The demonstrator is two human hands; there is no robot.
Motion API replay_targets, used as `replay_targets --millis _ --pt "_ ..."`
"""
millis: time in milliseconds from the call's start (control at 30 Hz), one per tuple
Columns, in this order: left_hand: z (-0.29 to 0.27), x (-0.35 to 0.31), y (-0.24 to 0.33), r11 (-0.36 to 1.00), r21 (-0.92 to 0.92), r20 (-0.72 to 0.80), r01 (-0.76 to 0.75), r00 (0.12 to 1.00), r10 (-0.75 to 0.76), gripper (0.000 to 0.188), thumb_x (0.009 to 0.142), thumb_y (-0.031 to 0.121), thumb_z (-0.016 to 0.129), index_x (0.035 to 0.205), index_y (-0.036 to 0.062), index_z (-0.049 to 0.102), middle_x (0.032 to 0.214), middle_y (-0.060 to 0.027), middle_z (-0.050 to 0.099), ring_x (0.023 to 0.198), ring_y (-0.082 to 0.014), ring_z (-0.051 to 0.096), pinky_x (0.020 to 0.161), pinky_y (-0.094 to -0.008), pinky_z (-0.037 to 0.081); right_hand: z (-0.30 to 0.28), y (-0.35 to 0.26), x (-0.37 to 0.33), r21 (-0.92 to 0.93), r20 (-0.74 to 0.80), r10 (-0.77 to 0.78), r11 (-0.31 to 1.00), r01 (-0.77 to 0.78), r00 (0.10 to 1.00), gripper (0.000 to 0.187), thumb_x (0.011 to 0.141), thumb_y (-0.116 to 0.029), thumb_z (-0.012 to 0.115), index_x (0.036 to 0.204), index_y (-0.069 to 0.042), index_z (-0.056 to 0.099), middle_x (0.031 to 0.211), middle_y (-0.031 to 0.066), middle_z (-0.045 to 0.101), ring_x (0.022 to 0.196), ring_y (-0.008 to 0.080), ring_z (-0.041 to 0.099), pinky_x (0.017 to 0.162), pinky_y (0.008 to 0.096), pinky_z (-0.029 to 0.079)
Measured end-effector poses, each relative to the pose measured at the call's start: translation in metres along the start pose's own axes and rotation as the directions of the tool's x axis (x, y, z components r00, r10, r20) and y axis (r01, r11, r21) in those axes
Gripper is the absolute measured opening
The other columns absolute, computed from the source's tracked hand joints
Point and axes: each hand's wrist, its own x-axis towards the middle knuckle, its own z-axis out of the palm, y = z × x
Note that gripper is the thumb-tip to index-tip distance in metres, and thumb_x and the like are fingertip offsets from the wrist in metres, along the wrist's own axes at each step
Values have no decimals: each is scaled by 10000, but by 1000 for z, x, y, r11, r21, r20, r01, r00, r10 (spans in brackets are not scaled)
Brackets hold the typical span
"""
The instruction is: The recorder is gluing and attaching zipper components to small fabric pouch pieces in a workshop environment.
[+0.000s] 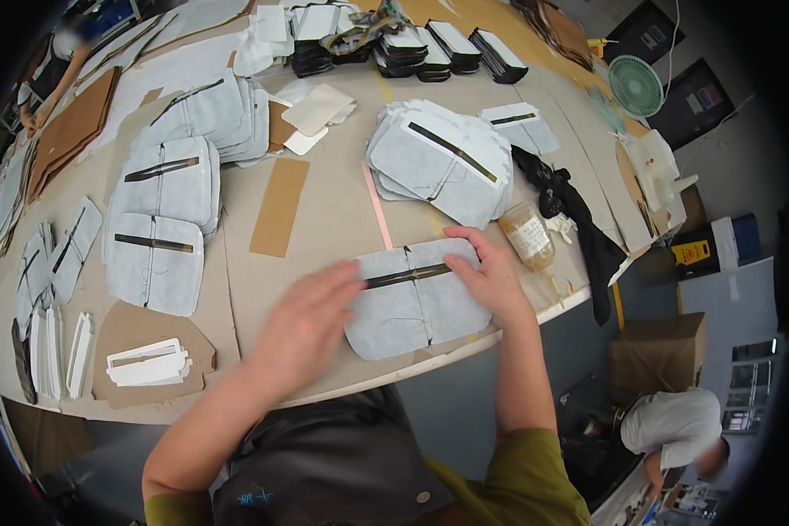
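A pale grey fabric panel [416, 316] with rounded corners lies at the near edge of the table. A dark zipper-like strip crosses it, and a seam with loose threads runs down its middle. My right hand [495, 276] grips its upper right corner, thumb on top and fingers around the far edge. At the panel's left side, my left hand [302, 320] is slightly blurred, its fingers stretched toward the strip's left end; whether they touch it is hard to see. Beyond the panel sits a stack of similar panels [438, 158].
More panel stacks [153, 254] stand left. A brown cardboard strip [279, 208] lies mid-table. A glue-coloured jar [528, 237] and black cloth [579, 210] are right. White frames [149, 362] lie front left; black-edged bundles [403, 53] line the back. Another person [675, 430] bends at lower right.
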Motion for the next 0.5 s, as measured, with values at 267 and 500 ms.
replay_targets --millis 267,500 --pt "52 1 8 976 218 110 -24 994 0 647 910 333 689 1433 8 491 1519 -154 467 1428 -304 413 1185 -439 314 5 -16 -14 -426 -222 -327 880 210 918 481 803 -30 739 1267 -58 616 1261 136 656 1176 340 601 1029 413 460" --pt "47 -4 7 972 232 125 -22 992 -7 667 907 365 683 1450 30 487 1548 -136 437 1452 -289 380 1199 -440 295 43 -18 -25 -106 11 -348 932 347 937 562 794 -31 753 1326 -42 575 1270 135 654 1200 336 591 1041 417 450"
